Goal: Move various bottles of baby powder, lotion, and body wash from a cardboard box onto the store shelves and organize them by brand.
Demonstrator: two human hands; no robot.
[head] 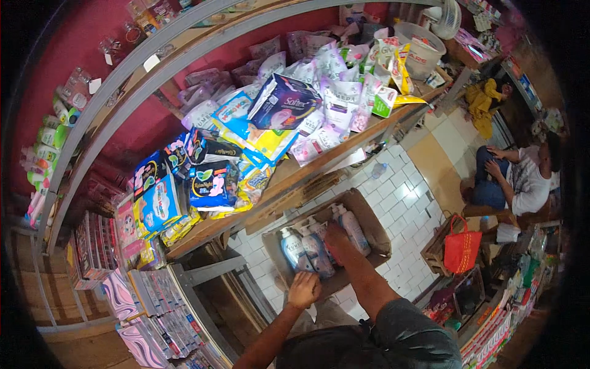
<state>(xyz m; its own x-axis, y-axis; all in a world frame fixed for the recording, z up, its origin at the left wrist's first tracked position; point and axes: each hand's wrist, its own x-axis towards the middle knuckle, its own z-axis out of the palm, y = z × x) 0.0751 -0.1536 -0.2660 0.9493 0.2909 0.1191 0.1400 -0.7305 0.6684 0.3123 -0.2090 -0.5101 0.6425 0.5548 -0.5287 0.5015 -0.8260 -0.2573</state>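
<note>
A cardboard box [318, 203] sits on the tiled floor in front of me, with several pump bottles lying inside it. My right hand [339, 240] reaches down into the box among the bottles; whether its fingers grip one is hidden. To its right leans a white pump bottle [354, 230]. On its left lie another pump bottle [313, 249] and, at the box's left side, a blue-white pump bottle [295, 251]. With fingers curled, my left hand [304, 290] is at the near edge of the box, by the bottles' lower ends; its grip cannot be made out.
A wooden shelf [318, 177] beyond the box bears heaped pouches [341, 99], sanitary pad packs [214, 184] and diaper packs [159, 205]. Boxed goods [156, 300] stand at left. On the right are a red bag [462, 249], a seated person [516, 180] and another person in yellow [484, 104].
</note>
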